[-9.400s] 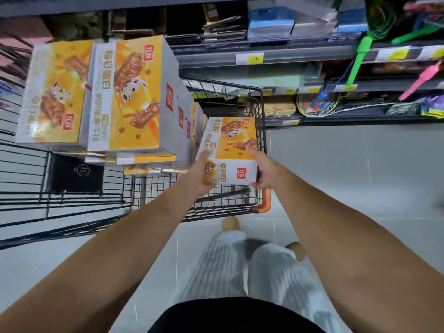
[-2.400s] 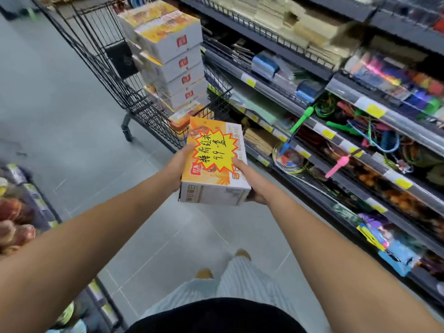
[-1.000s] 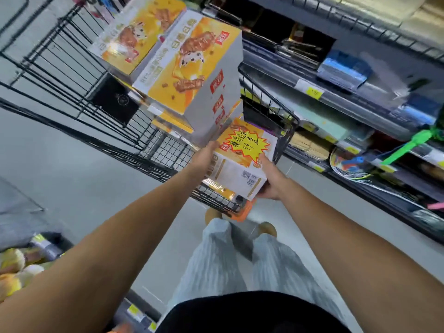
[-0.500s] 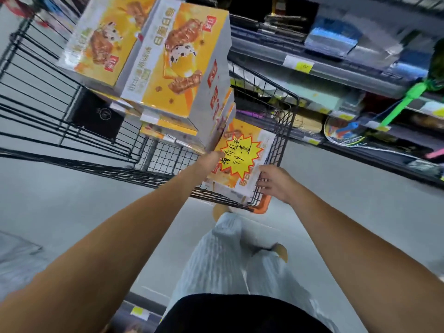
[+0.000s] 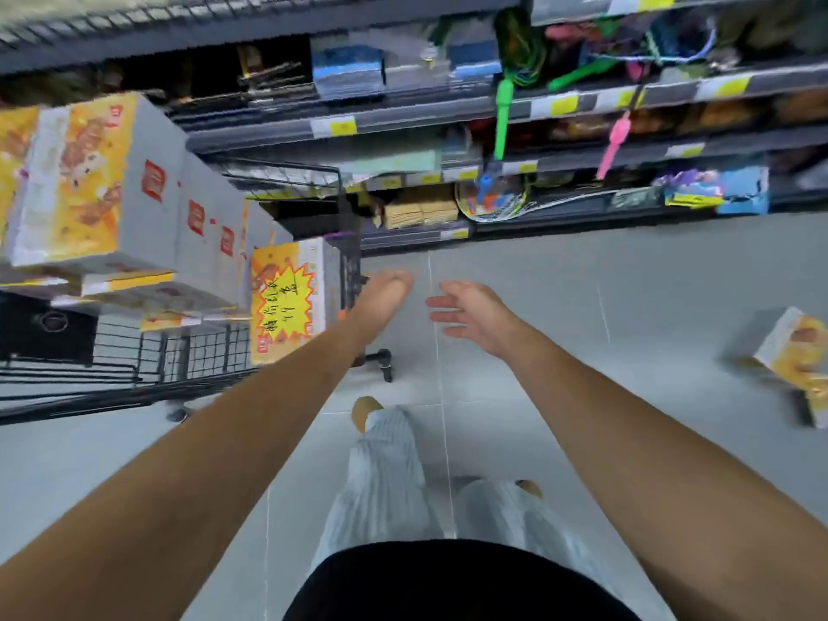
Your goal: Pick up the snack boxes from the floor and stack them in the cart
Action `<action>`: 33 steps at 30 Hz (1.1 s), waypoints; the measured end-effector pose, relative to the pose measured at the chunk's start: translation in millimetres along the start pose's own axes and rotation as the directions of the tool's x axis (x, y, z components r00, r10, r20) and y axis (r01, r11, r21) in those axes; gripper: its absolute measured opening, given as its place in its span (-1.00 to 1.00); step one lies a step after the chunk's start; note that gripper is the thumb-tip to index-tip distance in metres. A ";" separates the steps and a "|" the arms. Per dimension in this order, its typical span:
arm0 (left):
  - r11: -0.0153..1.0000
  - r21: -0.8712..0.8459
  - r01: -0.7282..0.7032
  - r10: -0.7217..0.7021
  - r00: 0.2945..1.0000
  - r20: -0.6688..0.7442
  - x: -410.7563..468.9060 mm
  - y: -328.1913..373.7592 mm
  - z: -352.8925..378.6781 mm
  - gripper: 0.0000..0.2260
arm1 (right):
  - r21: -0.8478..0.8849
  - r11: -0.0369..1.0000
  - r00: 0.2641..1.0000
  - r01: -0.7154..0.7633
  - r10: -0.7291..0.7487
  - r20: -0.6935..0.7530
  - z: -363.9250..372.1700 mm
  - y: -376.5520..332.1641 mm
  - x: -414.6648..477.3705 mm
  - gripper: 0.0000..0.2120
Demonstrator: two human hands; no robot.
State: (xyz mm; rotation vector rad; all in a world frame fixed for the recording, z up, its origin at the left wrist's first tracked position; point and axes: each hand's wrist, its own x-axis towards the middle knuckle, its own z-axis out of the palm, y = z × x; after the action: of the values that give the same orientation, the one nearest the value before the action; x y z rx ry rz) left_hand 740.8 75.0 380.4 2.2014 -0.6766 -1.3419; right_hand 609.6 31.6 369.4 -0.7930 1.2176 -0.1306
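just beside the left hand [image 5: 384, 302], glossy printed cardboard snack boxes [image 5: 112, 186] fill a black wire-metal cart [image 5: 89, 401], one carrying a matt paper tag [image 5: 282, 302], over smooth, faintly shiny floor tiles [image 5: 582, 307].

You see one cart [image 5: 197, 351]; at its end stands one starburst-labelled box [image 5: 286, 302], beside a stack [image 5: 112, 181] too blurred to count; one loose box [image 5: 797, 351] lies well right of the cart.

Stocked shelves [image 5: 403, 113], yellow price tags [image 5: 563, 104], tiled floor [image 5: 627, 284]
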 end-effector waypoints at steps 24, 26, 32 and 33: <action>0.871 0.317 -0.375 0.092 0.759 0.645 -121.8 217.7 516.0 -0.87 | 0.575 0.785 0.816 0.229 0.168 -0.554 -520.4 142.6 -194.6 -0.79; 0.862 0.326 -0.389 0.083 0.741 0.666 -114.1 242.2 547.9 -0.85 | 0.589 0.772 0.797 0.238 0.190 -0.573 -553.2 143.0 -192.4 -0.78; 0.825 0.390 -0.410 -0.010 0.678 0.735 -95.4 329.5 650.0 -0.79 | 0.612 0.765 0.737 0.201 0.294 -0.609 -662.2 121.0 -189.4 -0.79; 0.813 0.404 -0.420 -0.025 0.669 0.743 -94.0 340.6 662.6 -0.76 | 0.619 0.758 0.725 0.203 0.309 -0.616 -676.1 116.4 -188.5 -0.81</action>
State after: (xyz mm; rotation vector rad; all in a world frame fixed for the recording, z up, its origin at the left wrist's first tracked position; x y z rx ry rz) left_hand 49.6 -218.2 382.7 1.7841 -1.7582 -2.1018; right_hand -87.4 -111.0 366.6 -0.0350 1.7539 -0.8349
